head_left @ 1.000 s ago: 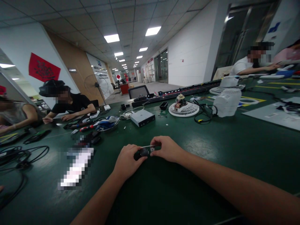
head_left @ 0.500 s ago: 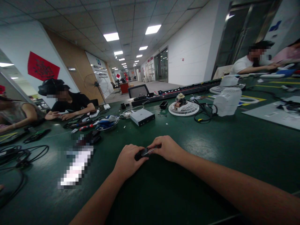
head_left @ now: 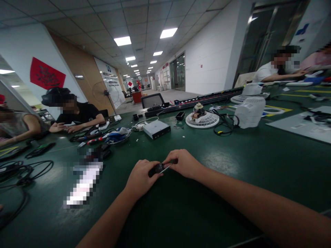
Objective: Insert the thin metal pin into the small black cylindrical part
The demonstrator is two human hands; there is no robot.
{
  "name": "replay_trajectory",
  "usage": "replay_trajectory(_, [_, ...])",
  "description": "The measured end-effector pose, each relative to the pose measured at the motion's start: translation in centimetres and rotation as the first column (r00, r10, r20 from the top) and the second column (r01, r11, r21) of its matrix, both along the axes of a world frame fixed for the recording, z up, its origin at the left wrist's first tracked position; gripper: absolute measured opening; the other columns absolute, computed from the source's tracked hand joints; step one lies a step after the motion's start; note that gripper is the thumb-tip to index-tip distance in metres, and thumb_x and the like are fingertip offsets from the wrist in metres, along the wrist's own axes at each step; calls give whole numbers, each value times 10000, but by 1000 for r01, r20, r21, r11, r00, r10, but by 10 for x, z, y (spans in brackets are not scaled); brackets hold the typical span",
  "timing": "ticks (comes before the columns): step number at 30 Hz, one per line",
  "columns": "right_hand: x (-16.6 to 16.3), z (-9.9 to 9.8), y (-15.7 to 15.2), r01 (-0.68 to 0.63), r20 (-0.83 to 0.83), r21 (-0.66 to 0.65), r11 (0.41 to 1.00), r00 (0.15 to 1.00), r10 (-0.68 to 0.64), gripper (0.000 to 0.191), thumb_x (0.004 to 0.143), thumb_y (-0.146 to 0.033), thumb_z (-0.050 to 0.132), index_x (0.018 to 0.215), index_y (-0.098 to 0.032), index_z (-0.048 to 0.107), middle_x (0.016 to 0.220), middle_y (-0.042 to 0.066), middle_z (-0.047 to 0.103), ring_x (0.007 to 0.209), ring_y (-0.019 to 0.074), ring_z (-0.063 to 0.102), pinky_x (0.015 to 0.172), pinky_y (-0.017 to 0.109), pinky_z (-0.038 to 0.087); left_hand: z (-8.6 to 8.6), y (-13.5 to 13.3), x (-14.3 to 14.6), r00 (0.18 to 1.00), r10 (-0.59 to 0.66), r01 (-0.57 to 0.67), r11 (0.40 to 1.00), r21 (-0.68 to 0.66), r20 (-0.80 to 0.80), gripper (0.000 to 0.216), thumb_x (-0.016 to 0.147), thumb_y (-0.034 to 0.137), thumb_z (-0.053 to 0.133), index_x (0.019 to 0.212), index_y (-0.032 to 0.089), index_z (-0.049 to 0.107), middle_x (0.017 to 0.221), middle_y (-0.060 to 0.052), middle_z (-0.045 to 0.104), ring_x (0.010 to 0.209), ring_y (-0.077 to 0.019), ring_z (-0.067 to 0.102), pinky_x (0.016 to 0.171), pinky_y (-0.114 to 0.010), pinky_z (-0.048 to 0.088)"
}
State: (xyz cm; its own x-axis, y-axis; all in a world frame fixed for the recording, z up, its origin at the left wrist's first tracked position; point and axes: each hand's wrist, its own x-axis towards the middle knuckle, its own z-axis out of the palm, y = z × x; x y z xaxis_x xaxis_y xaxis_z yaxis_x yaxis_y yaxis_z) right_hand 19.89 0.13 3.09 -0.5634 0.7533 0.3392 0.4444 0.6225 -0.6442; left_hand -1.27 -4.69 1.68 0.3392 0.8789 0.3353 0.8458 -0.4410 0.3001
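Observation:
My left hand (head_left: 141,176) is closed around a small black, roughly cylindrical part (head_left: 156,169), thumb below and fingers above. At its right end a thin, pale strip (head_left: 165,168) slants up to my right hand (head_left: 184,164). The fingertips of my right hand are pinched together on that strip, close against the black part. What kind of part this is I cannot make out; the fingers cover much of it. Both hands are held over the dark green tabletop (head_left: 165,213).
A grey metal box, like a disc drive (head_left: 157,129), lies beyond my hands. Behind it to the right are a round white fan grille with a motor (head_left: 202,119), black cable (head_left: 224,129) and a white housing (head_left: 250,113). Tools and cables lie left. Several people sit around.
The pale strip between my hands has tilted and now shows as a narrow, bright line. The black part appears slightly turned. Both hands stay in nearly the same place.

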Motion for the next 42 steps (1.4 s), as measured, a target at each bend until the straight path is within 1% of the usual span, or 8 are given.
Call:
replay_trajectory(4, [0,-2,0,26,-1,-27,999,1000,-26,79,727,-197,733,806,-190,741,772,9,681,685,131,595,628,244,435,3,-3,1,997,-82,82,996,-16,8,311,830,341,679,1125,247,648,981,-37,675,905,-211,577,779,-335,437])
replay_trajectory(13, [1,-8,4,-8,33,-206,979,999,16,213,708,-343,750,833,-176,706,675,-18,606,589,112,528,516,222,365,5,-4,-1,983,-182,183,983,35,-24,293,839,315,686,1112,224,631,955,-39,687,892,-206,594,813,-352,435])
replay_trajectory(20, [4,-10,5,-102,-15,-329,939,995,103,128,719,-268,722,749,-151,680,683,-13,650,613,116,569,546,216,397,8,-7,4,963,-265,266,963,27,-52,272,819,283,704,1073,231,620,1027,-35,691,965,-213,597,870,-365,428])
replay_trajectory(26, [0,-8,0,-35,77,-203,978,996,51,213,755,-312,694,917,-175,678,661,-32,567,563,103,507,496,216,332,7,-7,8,988,-157,157,987,25,-11,277,801,240,680,1071,222,621,1025,-49,686,946,-228,602,858,-390,448])
replay_trajectory(31, [0,-8,0,27,15,-123,992,1000,-25,265,821,-242,608,1069,-169,552,760,-7,598,659,130,558,573,234,389,3,-3,6,999,-45,45,997,63,2,328,797,244,654,1121,223,614,1030,-49,691,926,-233,613,839,-395,460])
replay_trajectory(36, [10,-3,7,113,135,49,992,984,-119,101,864,-211,547,946,-182,597,847,38,643,729,155,580,635,267,411,2,1,0,994,104,-108,989,100,38,275,806,274,635,1075,222,628,1016,-46,698,921,-241,629,823,-396,476])
replay_trajectory(39, [13,-4,12,77,217,114,990,971,-100,80,828,-225,612,868,-191,672,899,43,652,794,169,597,693,280,435,3,1,-1,990,131,-135,987,92,46,247,795,251,630,1040,219,625,987,-37,698,904,-236,631,820,-390,477])
replay_trajectory(42, [13,-5,14,23,257,128,991,965,-56,139,835,-261,630,919,-217,731,924,44,661,818,177,609,723,287,444,4,0,-1,992,119,-122,989,81,42,232,775,215,635,1007,221,621,984,-32,693,906,-234,626,824,-389,472])
